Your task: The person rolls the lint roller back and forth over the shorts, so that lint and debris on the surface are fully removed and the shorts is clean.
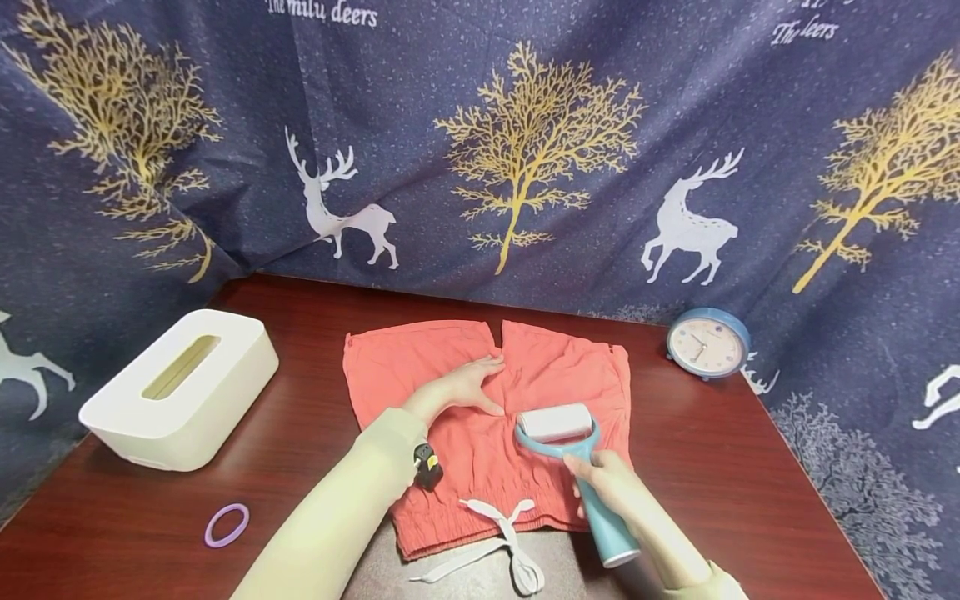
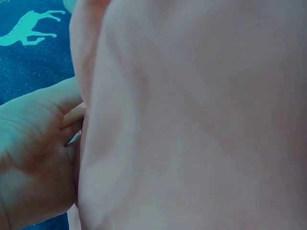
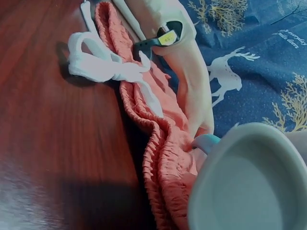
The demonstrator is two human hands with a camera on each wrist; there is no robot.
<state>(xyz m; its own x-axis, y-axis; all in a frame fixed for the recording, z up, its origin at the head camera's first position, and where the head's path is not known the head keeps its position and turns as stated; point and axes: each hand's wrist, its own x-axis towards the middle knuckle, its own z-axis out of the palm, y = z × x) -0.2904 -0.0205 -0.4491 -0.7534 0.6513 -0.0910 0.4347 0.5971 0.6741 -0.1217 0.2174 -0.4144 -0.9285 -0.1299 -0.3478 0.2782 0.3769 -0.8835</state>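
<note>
Coral-red shorts (image 1: 435, 367) lie spread on the table, legs toward the back and elastic waistband (image 3: 163, 158) toward me. A white drawstring (image 1: 504, 529) tied in a bow hangs over the front edge. My left hand (image 1: 468, 385) rests on the shorts near the middle, fingers extended; in the left wrist view the hand (image 2: 38, 153) lies against the cloth, fingertips hidden. My right hand (image 1: 611, 483) grips the blue handle of a lint roller (image 1: 603, 521). Its white roll (image 1: 555, 422) lies on the right half of the shorts. The handle's end fills the right wrist view's lower right.
A white tissue box (image 1: 217, 400) stands at the left of the dark red table (image 1: 697, 467). In front of it lies a purple ring (image 1: 227, 526). At the back right is a blue round clock (image 1: 708, 342). A dark blue cloth (image 1: 420, 150) with deer and trees hangs behind.
</note>
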